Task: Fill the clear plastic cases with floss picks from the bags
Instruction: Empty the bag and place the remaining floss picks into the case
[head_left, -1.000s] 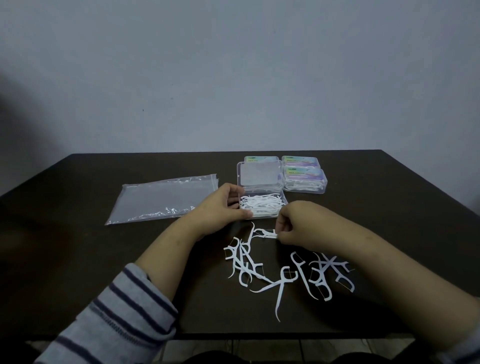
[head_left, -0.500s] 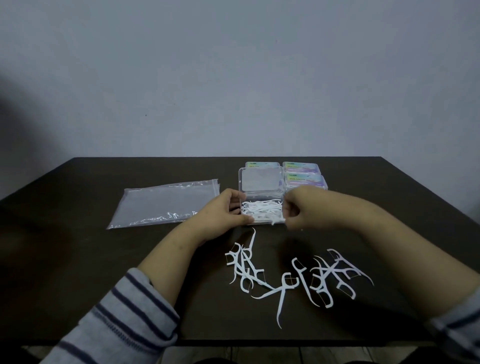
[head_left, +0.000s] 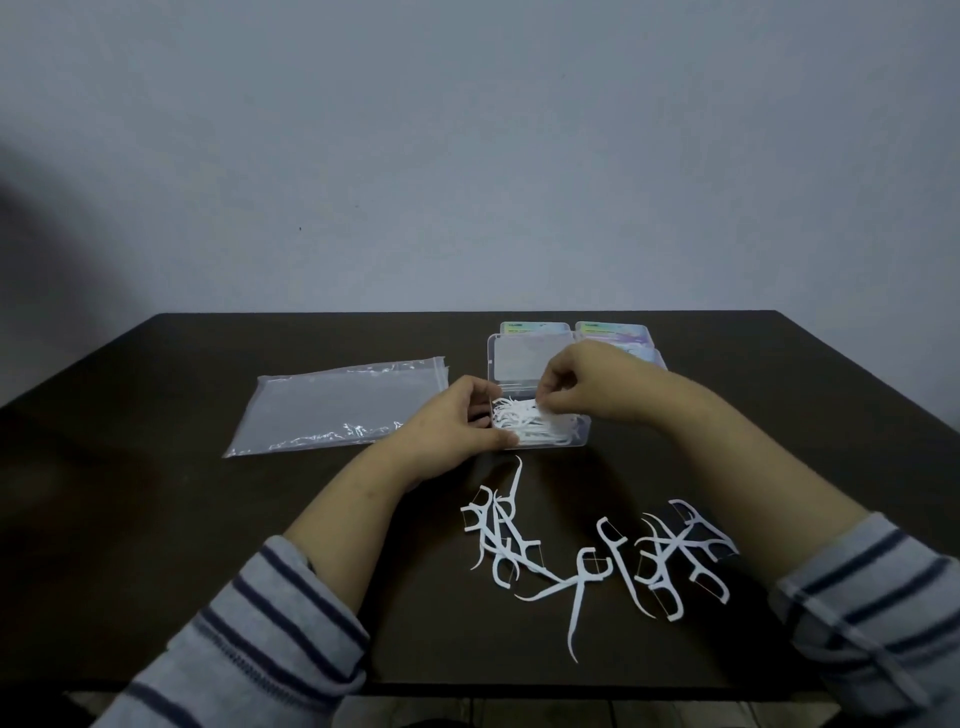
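Floss picks (head_left: 535, 428) fill the open clear case (head_left: 582, 434). Left hand (head_left: 457, 421) grips the case's left edge. Right hand (head_left: 576, 384), fingers curled, pinches a pick above it.

The right hand (head_left: 576, 387) is now above the open case (head_left: 540, 423), no longer at the loose picks (head_left: 597, 561). Its curled fingertips (head_left: 545, 402) sit on the picks inside the case (head_left: 524, 426).

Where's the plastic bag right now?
In the head view the plastic bag lies flat on the left half of the dark table, just left of the left hand and the open case.
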